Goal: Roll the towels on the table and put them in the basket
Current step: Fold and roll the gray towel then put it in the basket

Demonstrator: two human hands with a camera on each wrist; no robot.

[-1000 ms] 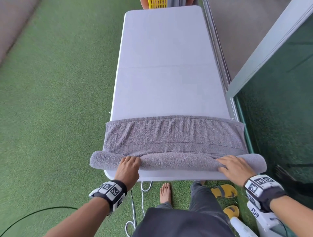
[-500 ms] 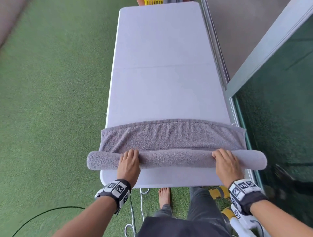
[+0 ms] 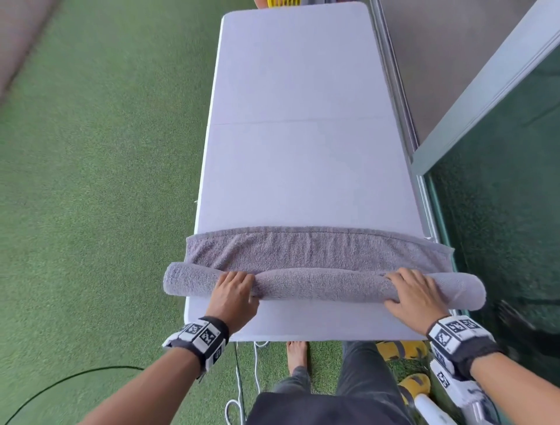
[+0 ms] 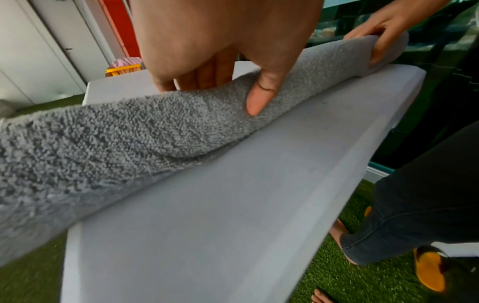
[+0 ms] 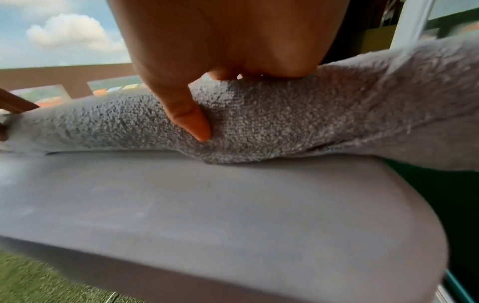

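One grey terry towel (image 3: 318, 251) lies across the near end of the white folding table (image 3: 303, 151), most of it already wound into a thick roll (image 3: 321, 286) that overhangs the table's edge on both sides; only a short flat strip is left unrolled beyond it. The left hand (image 3: 235, 295) sits on the roll toward its left end, fingers curved over the top and thumb pressed into the near face, as the left wrist view shows (image 4: 259, 96). The right hand (image 3: 416, 295) mirrors it toward the right end, with its thumb (image 5: 191, 121) likewise dug into the pile. Both hands thus clasp the roll rather than lie flat on it. Set wide apart like this, they probably keep the roll even along its length and tight enough not to slacken as it turns away from the person.

Beyond the towel the tabletop runs bare to its far end, where a yellow basket (image 3: 283, 3) just shows at the frame's top edge. Green artificial turf (image 3: 106, 182) covers the floor, a glass panel in a metal frame (image 3: 500, 75) stands to the right, and yellow slippers (image 3: 403, 349) lie beside the person's bare foot (image 3: 297, 352). The right wrist view catches sky and a railing.
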